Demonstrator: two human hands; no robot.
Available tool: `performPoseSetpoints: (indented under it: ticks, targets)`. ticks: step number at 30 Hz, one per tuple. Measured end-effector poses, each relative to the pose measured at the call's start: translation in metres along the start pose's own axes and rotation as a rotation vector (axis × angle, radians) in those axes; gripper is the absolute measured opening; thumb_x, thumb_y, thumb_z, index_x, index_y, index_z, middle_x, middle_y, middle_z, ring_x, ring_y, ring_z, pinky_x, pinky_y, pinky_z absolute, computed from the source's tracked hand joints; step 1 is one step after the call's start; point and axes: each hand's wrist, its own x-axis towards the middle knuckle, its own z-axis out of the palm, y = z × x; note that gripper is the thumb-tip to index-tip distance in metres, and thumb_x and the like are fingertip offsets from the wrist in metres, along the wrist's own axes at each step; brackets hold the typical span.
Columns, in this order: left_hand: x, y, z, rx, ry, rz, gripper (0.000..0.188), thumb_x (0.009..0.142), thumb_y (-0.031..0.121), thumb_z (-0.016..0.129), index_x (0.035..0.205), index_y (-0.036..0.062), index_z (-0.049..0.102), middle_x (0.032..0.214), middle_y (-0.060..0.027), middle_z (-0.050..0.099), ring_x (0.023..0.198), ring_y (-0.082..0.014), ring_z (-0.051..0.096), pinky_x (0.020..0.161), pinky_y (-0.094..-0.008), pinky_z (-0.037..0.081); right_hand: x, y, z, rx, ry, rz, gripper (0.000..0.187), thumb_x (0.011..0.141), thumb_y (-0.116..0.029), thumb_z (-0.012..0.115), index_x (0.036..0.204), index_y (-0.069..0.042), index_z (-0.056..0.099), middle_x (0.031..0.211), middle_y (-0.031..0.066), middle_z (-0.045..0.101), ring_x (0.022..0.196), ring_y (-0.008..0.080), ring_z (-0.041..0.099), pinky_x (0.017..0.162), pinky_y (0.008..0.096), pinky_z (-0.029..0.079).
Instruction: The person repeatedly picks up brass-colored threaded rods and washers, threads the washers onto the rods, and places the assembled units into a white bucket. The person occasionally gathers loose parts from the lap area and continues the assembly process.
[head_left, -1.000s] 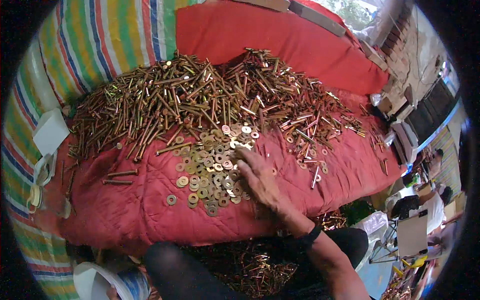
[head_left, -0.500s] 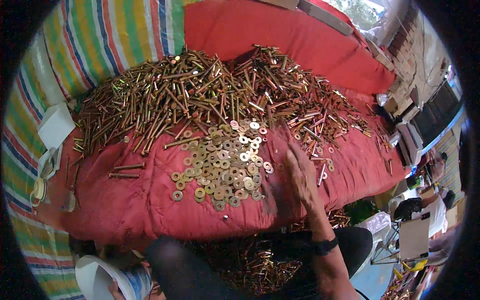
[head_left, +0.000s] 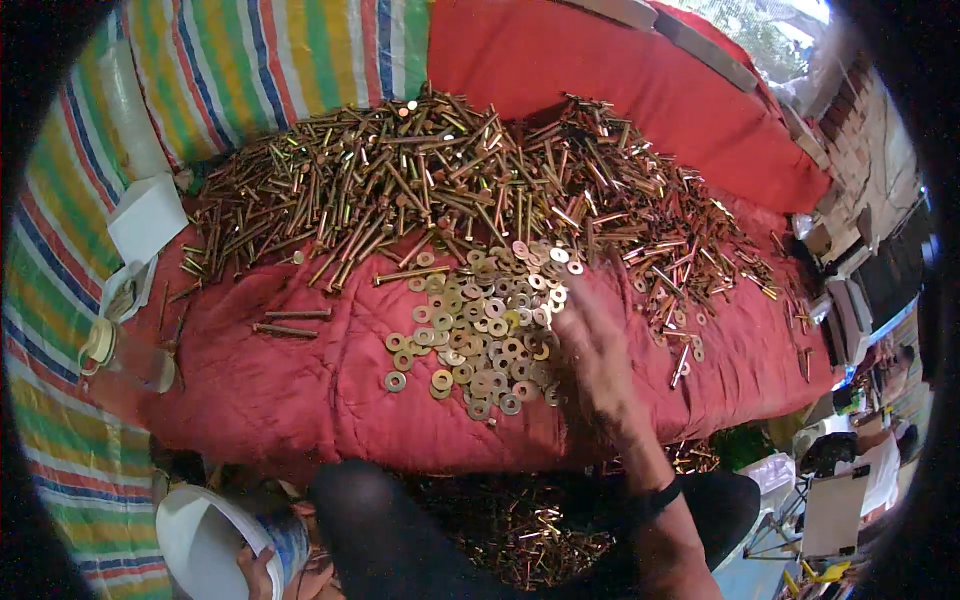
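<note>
A heap of flat metal washers (head_left: 480, 340) lies spread on a padded red cloth (head_left: 260, 400). Against the right side of this heap is my right hand (head_left: 597, 365), fingers stretched out though blurred by motion. A dark band circles that wrist. Low at the left, the fingers of my left hand (head_left: 256, 572) are closed on the rim of a white bucket (head_left: 195, 525); part of that hand is hidden. Behind the washers rises a large pile of brassy bolts (head_left: 400, 185). Two loose bolts (head_left: 290, 322) lie left of the washers.
A lidded clear jar (head_left: 130, 360) and a white box (head_left: 147, 218) stand at the left edge. More bolts (head_left: 535, 535) lie below, between my knees. Striped sheeting (head_left: 60, 400) hangs at the left. A folding stand (head_left: 830, 515) is at the lower right.
My right hand has moved left over the cloth, up against the washers, and their right edge sits further in. The whole view has shifted. More of my left hand shows on the bucket.
</note>
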Motion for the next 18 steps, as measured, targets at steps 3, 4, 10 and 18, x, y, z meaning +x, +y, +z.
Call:
performPoseSetpoints:
  ticks: [3, 4, 10, 18]
  targets:
    - [0.001, -0.001, -0.001, -0.004, 0.002, 0.001, 0.029, 0.078, 0.009, 0.073, 0.103, -0.0043, 0.069, 0.094, -0.0089, 0.069, 0.088, -0.0209, 0.062, 0.083, -0.0367, 0.049, 0.029, 0.028, -0.023, -0.086, 0.173, 0.074, 0.049, 0.108, -0.031, 0.052, 0.148, -0.003, 0.05, 0.142, 0.0235, 0.059, 0.132, 0.0326, 0.057, 0.111, 0.0385, 0.044]
    - [0.002, -0.001, 0.0, -0.003, 0.002, 0.002, 0.029, 0.078, 0.009, 0.073, 0.103, -0.0043, 0.069, 0.094, -0.0089, 0.069, 0.088, -0.0209, 0.062, 0.083, -0.0367, 0.049, 0.037, 0.039, -0.024, -0.225, 0.157, 0.043, 0.05, 0.108, -0.033, 0.051, 0.147, -0.002, 0.05, 0.142, 0.0243, 0.058, 0.132, 0.0345, 0.057, 0.111, 0.0393, 0.044]
    - [0.003, -0.002, 0.002, -0.009, -0.01, -0.01, 0.028, 0.078, 0.008, 0.072, 0.103, -0.0043, 0.069, 0.094, -0.0089, 0.069, 0.088, -0.021, 0.062, 0.083, -0.0367, 0.049, 0.037, 0.058, 0.007, -0.454, 0.048, -0.057, 0.052, 0.109, -0.035, 0.047, 0.145, 0.003, 0.049, 0.145, 0.0284, 0.053, 0.138, 0.0426, 0.049, 0.117, 0.0446, 0.038]
    - [0.003, -0.004, 0.001, -0.024, -0.021, -0.012, 0.028, 0.077, 0.008, 0.072, 0.102, -0.0044, 0.069, 0.094, -0.009, 0.069, 0.089, -0.0211, 0.062, 0.084, -0.0367, 0.049, 0.03, 0.016, 0.007, -0.018, -0.084, 0.022, 0.056, 0.108, -0.036, 0.05, 0.149, 0.002, 0.046, 0.153, 0.0262, 0.047, 0.145, 0.0391, 0.042, 0.121, 0.043, 0.034]
